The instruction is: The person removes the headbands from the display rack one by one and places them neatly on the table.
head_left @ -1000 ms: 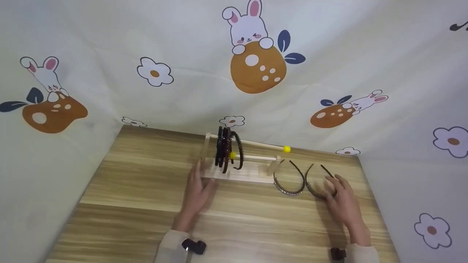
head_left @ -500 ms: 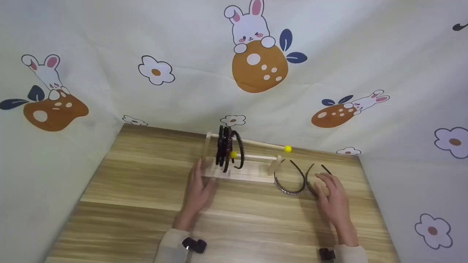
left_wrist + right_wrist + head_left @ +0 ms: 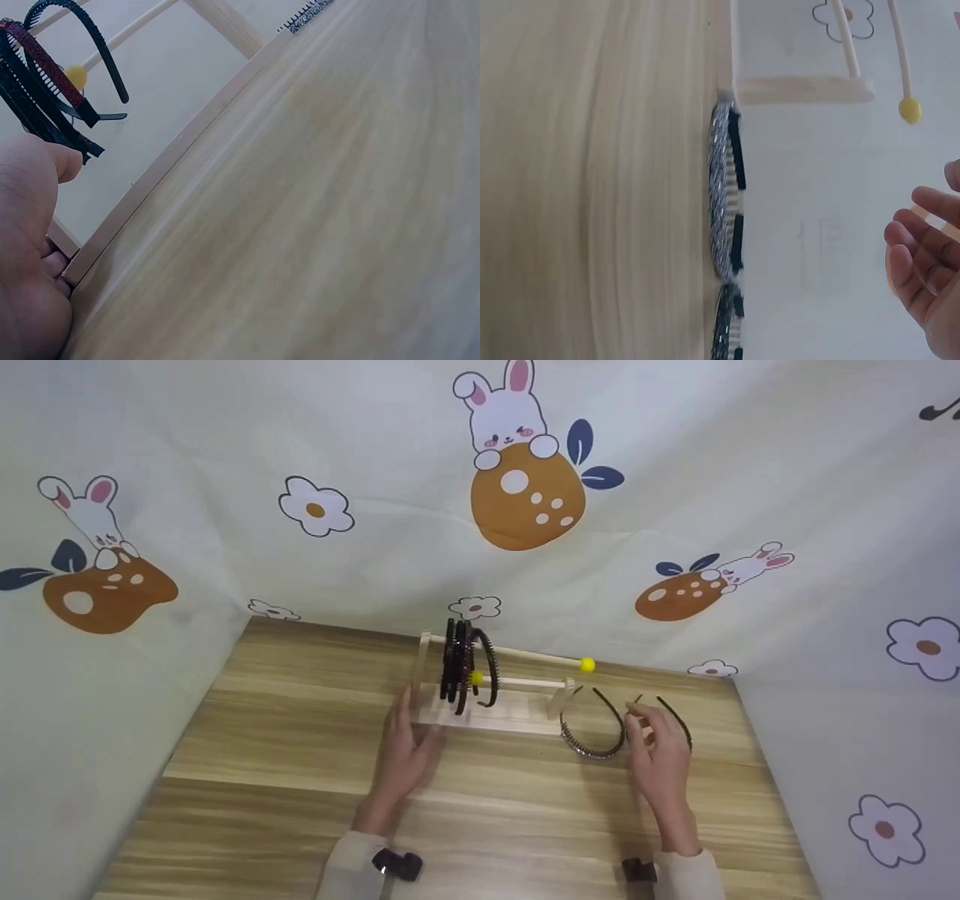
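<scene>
A pale wooden stand with two yellow-tipped rods holds several dark toothed headbands at its left end; one has dark red glitter in the left wrist view. My left hand grips that end's corner, fingers along the side and thumb at the front. Two more headbands lie right of the stand: a glittery one and, beside it, a second headband. Over the second one is my right hand, fingers loosely bent and holding nothing; it hides part of that headband.
Patterned cloth stands behind and on both sides of the wood-grain table. One rod's yellow ball sticks out at the back, above the loose headbands.
My right hand has moved left across the second headband, uncovering its right arm. Left hand, stand and headbands stay in place.
</scene>
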Demonstrator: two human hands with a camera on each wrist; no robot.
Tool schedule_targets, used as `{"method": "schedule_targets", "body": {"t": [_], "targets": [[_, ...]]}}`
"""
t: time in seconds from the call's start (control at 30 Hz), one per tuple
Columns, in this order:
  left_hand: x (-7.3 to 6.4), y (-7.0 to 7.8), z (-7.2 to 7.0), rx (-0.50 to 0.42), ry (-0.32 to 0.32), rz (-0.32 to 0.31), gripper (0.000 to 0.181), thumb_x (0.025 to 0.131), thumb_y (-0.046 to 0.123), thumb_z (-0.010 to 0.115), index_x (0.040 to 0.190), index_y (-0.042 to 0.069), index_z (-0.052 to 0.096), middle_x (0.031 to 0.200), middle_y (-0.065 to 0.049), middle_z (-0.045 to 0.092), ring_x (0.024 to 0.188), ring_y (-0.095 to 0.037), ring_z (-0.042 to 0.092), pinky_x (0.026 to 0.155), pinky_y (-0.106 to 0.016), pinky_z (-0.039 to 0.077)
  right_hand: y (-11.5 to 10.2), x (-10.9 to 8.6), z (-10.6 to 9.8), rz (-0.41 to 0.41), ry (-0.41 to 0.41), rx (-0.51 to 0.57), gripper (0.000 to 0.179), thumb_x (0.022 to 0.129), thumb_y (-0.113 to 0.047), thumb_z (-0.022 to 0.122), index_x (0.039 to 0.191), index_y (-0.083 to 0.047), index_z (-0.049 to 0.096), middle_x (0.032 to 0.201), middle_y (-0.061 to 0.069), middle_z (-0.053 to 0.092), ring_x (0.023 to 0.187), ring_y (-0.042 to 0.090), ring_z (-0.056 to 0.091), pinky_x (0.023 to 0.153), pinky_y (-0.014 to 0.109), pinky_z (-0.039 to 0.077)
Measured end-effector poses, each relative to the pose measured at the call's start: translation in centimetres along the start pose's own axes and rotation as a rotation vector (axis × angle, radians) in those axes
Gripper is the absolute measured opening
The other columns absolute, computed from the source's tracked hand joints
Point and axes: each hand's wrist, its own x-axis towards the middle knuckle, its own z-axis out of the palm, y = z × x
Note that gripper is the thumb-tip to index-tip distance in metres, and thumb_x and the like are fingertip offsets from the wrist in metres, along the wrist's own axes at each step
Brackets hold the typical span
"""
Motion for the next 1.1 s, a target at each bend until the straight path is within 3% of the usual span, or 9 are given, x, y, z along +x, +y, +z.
{"method": "schedule_targets", "body": {"t": [0.13,0.37,0.77,0.97,1.1], "targets": [[0.0,0.1,0.0,-0.014,0.002,-0.001,0.088,0.109,0.03,0.074,0.177,0.012,0.021,0.178,-0.019,0.029,0.154,-0.048,0.043,0.126,-0.073,0.036,-1.2,0.2,1.1,0.001,-0.002,0.048,0.017,0.105,0.001,0.071,0.119,-0.001,0.08,0.1,0.01,0.076,0.085,0.008,0.062,0.066,0.008,0.045],[-0.2,0.2,-0.1,0.015,-0.001,-0.004,0.087,0.11,0.028,0.071,0.177,0.01,0.018,0.181,-0.023,0.021,0.16,-0.051,0.033,0.125,-0.078,0.031,-3.2,0.4,2.4,-0.021,0.031,0.142,0.019,0.102,0.005,0.072,0.118,-0.002,0.081,0.089,0.005,0.069,0.072,0.006,0.051,0.061,0.014,0.04],[0.0,0.2,-0.1,0.006,0.002,0.006,0.087,0.11,0.027,0.072,0.177,0.011,0.02,0.18,-0.023,0.023,0.158,-0.051,0.036,0.124,-0.078,0.033,-6.2,1.6,3.6,0.131,0.061,0.281,0.015,0.102,0.003,0.076,0.116,-0.001,0.082,0.092,0.011,0.078,0.078,0.003,0.065,0.061,0.011,0.048],[0.1,0.1,0.0,-0.001,0.007,0.012,0.087,0.109,0.027,0.073,0.177,0.011,0.02,0.179,-0.024,0.026,0.153,-0.051,0.042,0.123,-0.076,0.038,-7.5,2.1,4.4,0.13,0.054,0.351,0.015,0.1,0.005,0.076,0.114,0.002,0.081,0.093,0.015,0.077,0.071,0.006,0.064,0.058,0.014,0.048],[0.0,0.0,0.0,0.021,0.008,0.011,0.086,0.11,0.028,0.071,0.177,0.009,0.02,0.179,-0.025,0.024,0.156,-0.052,0.038,0.124,-0.077,0.034,-8.3,2.3,5.0,0.123,0.03,0.377,0.015,0.101,0.005,0.076,0.114,0.0,0.081,0.095,0.014,0.078,0.072,0.006,0.064,0.059,0.014,0.048]]}}
